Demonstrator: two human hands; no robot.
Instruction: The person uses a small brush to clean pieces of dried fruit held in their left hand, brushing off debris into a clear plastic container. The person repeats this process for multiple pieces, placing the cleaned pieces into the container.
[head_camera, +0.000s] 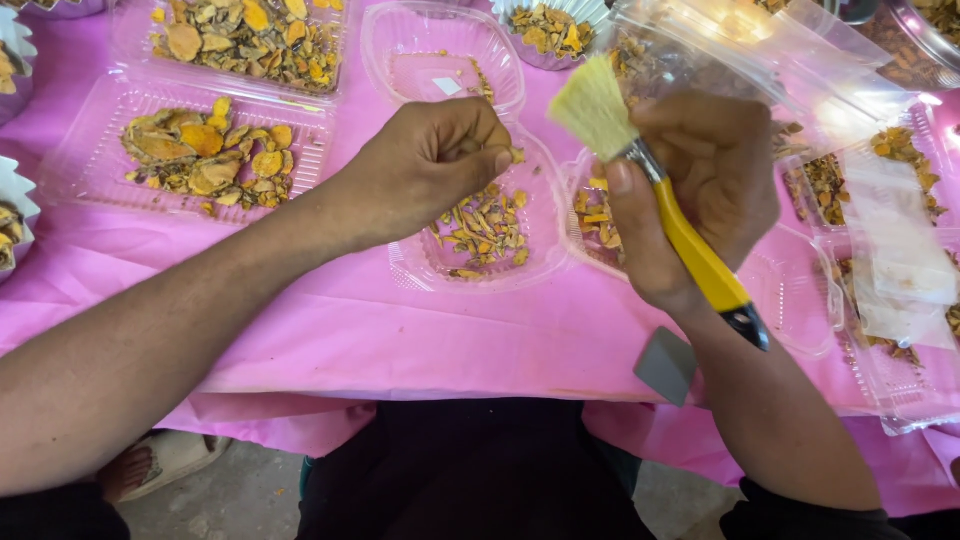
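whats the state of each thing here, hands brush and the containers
left hand: closed in a fist, pinching a small piece over an oval tray
right hand: gripping the brush handle
brush: held tilted, bristles up, splayed
oval tray: open, partly filled with dried slices
clamshell box: open, slices heaped in it
upper oval tray: nearly empty
pink tablecloth: spread over the table, creased

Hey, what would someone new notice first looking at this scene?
Probably the yellow-handled brush with pale bristles, held upright in the right hand at centre right. Next, the left hand pinching a small piece over a clear tray of orange-yellow dried slices, all on a bright pink tablecloth.
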